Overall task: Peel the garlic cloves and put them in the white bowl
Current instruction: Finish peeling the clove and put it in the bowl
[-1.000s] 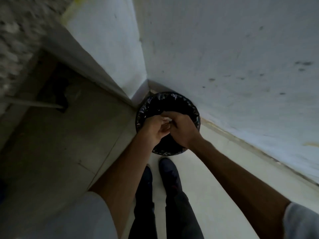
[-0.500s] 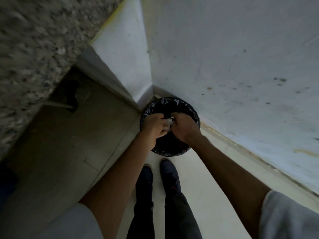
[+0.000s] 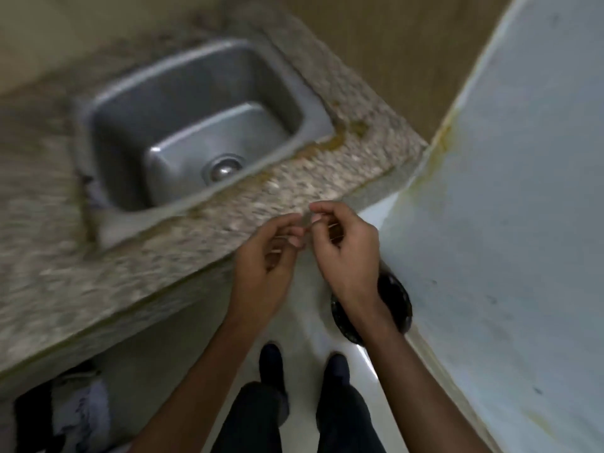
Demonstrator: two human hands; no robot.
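Both hands are raised together over the near edge of a speckled grey-brown granite counter (image 3: 183,243), fingertips meeting. The right hand (image 3: 346,253) has its thumb and forefinger pressed together on a small pale bit (image 3: 306,221), too smeared by motion blur to say whether it is a garlic clove or skin. The left hand (image 3: 264,266) is just to its left, with fingers curled and the forefinger reaching up to the same bit; I cannot tell whether this hand holds it or only touches it.

Farther off and to the left, a rectangular stainless-steel sink (image 3: 196,93) is set into the counter, with a round drain at the bottom. On the pale floor (image 3: 313,325), partly hidden behind the right wrist, stands a round bin with a black plastic liner (image 3: 397,299), close against the white wall (image 3: 506,191) on the right. The person's dark shoes (image 3: 271,358) and dark trousers show at the near edge. Under the counter at near left lies a blurred grey and black bundle (image 3: 81,410).
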